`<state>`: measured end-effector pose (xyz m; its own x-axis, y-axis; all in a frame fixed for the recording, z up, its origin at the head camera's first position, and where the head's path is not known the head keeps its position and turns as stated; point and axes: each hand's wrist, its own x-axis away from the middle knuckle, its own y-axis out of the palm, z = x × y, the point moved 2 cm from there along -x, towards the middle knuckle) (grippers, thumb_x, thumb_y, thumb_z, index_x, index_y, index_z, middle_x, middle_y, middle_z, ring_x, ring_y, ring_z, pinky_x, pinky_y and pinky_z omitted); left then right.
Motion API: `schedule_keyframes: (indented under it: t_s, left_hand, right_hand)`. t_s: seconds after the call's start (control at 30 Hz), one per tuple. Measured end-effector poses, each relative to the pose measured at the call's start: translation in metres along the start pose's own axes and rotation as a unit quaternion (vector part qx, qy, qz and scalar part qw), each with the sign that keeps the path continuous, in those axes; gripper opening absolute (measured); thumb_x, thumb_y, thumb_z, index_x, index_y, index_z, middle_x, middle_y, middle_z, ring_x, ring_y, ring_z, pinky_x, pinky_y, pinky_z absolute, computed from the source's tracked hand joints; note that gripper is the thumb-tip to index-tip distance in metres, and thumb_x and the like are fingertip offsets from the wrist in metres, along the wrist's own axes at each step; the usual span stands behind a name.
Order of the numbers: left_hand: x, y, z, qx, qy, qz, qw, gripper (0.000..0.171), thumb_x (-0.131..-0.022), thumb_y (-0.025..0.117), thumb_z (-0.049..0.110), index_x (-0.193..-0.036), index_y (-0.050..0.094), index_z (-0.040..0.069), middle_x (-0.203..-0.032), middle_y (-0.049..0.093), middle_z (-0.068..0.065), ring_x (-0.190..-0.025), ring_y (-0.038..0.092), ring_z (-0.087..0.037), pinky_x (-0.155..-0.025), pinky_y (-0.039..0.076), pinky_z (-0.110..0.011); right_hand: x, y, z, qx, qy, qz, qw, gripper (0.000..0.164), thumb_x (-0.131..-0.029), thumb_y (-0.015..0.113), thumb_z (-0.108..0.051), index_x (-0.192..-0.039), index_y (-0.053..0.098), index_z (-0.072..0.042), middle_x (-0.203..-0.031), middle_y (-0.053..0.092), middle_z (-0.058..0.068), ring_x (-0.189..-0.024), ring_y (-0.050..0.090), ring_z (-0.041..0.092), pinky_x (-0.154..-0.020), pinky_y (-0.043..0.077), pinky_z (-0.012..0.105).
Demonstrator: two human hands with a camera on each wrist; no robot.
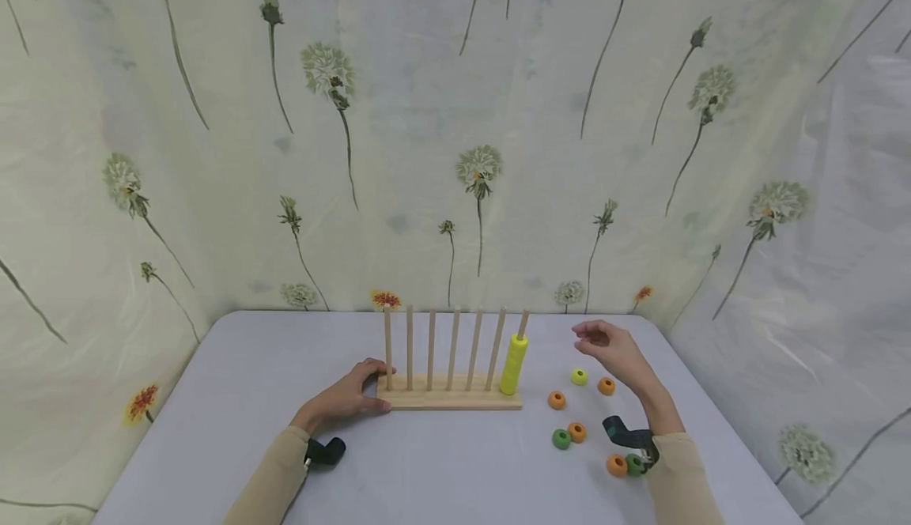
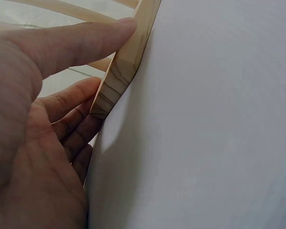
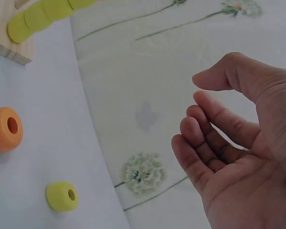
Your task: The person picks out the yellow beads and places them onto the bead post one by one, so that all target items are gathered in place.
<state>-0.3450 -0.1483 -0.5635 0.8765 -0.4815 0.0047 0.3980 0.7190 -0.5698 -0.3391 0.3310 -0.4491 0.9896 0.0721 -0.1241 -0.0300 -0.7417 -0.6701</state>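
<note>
A wooden peg rack [image 1: 448, 402] stands on the table with several upright pegs. Its rightmost peg carries a stack of yellow beads [image 1: 514, 365], with the peg's tip showing above. My left hand [image 1: 349, 393] grips the rack's left end, thumb on the front edge and fingers behind, as the left wrist view shows of the wooden base [image 2: 119, 76]. Raised to the right of the rack, my right hand [image 1: 614, 351] holds nothing, its fingers loosely bent and the thumb apart from them. Below it lie a loose yellow bead [image 1: 579, 376] and an orange bead [image 1: 606, 386].
More beads lie right of the rack: an orange bead [image 1: 557, 400] near its end, a green bead [image 1: 561, 439] beside another orange one [image 1: 577, 432], and an orange bead [image 1: 617, 465] by a green bead [image 1: 635, 464] near my right wrist. A flowered curtain [image 1: 398, 153] hangs behind the table.
</note>
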Motion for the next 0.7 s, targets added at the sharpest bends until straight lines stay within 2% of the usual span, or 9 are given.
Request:
schedule_keyframes:
  t_s: [0.17, 0.27, 0.5, 0.7]
  left_hand:
    - [-0.001, 0.000, -0.001, 0.000, 0.000, -0.002, 1.0000, 0.063, -0.077, 0.080, 0.037, -0.130, 0.053, 0.017, -0.141, 0.042, -0.008, -0.140, 0.030, -0.033, -0.115, 0.022, -0.056]
    - [-0.001, -0.001, -0.001, 0.000, 0.003, -0.002, 1.0000, 0.064, -0.076, 0.081, 0.037, -0.130, 0.053, 0.017, -0.142, 0.042, -0.009, -0.140, 0.030, -0.034, -0.115, 0.022, -0.056]
    - [0.000, -0.002, 0.000, -0.004, 0.012, -0.003, 0.9999, 0.066, -0.077, 0.080, 0.038, -0.132, 0.052, 0.014, -0.143, 0.041, -0.010, -0.141, 0.030, -0.034, -0.116, 0.022, -0.055]
    - [0.001, -0.002, 0.001, -0.003, 0.008, -0.005, 0.9999, 0.066, -0.077, 0.080, 0.038, -0.132, 0.052, 0.015, -0.143, 0.041, -0.010, -0.141, 0.030, -0.034, -0.115, 0.023, -0.056]
  right_hand:
    - [-0.002, 0.001, 0.012, -0.004, 0.010, -0.015, 1.000, 0.037, -0.093, 0.065, -0.026, -0.122, 0.057, -0.004, -0.112, 0.063, 0.014, -0.099, 0.062, 0.023, -0.082, 0.054, 0.032]
    - [-0.003, 0.002, 0.018, -0.005, 0.019, -0.022, 1.000, 0.040, -0.092, 0.065, -0.028, -0.123, 0.056, -0.004, -0.113, 0.063, 0.014, -0.100, 0.062, 0.023, -0.084, 0.054, 0.033]
    - [-0.005, 0.003, 0.033, -0.011, 0.029, -0.030, 0.999, 0.041, -0.092, 0.065, -0.024, -0.125, 0.055, -0.001, -0.118, 0.061, 0.019, -0.103, 0.060, 0.025, -0.092, 0.052, 0.048]
    - [-0.008, 0.007, 0.051, -0.019, 0.050, -0.045, 0.998, 0.043, -0.092, 0.065, -0.028, -0.125, 0.054, -0.002, -0.121, 0.059, 0.020, -0.105, 0.059, 0.025, -0.095, 0.050, 0.048]
